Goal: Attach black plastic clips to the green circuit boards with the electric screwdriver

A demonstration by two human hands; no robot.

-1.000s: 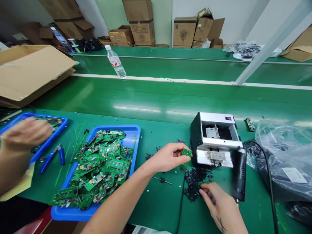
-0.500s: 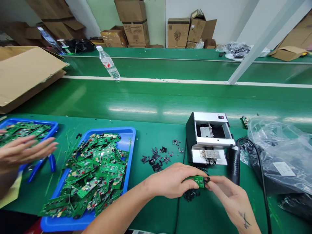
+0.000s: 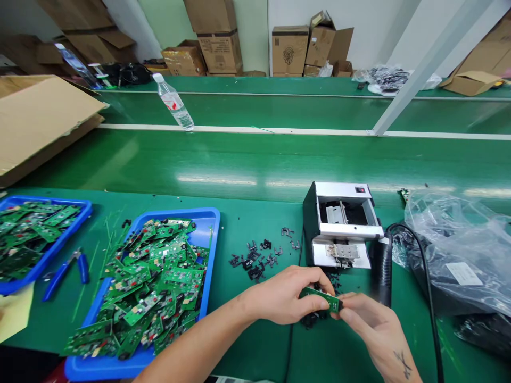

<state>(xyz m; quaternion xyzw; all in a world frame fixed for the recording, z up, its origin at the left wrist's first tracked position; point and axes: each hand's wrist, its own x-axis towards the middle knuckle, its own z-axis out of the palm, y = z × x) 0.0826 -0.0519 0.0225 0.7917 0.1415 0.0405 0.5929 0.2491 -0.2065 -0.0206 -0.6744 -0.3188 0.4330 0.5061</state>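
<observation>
Green circuit board (image 3: 320,299) pinched between curled left hand (image 3: 284,295) and curled right hand (image 3: 373,324), just in front of white-and-black metal machine (image 3: 339,226)

1 head-worn view, facing forward and down, close above left hand (image 3: 287,295), right hand (image 3: 377,327)

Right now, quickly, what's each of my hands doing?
Left hand: closed, holding a green circuit board by its near end.
Right hand: closed, pinching the other end of the same green circuit board.
</observation>
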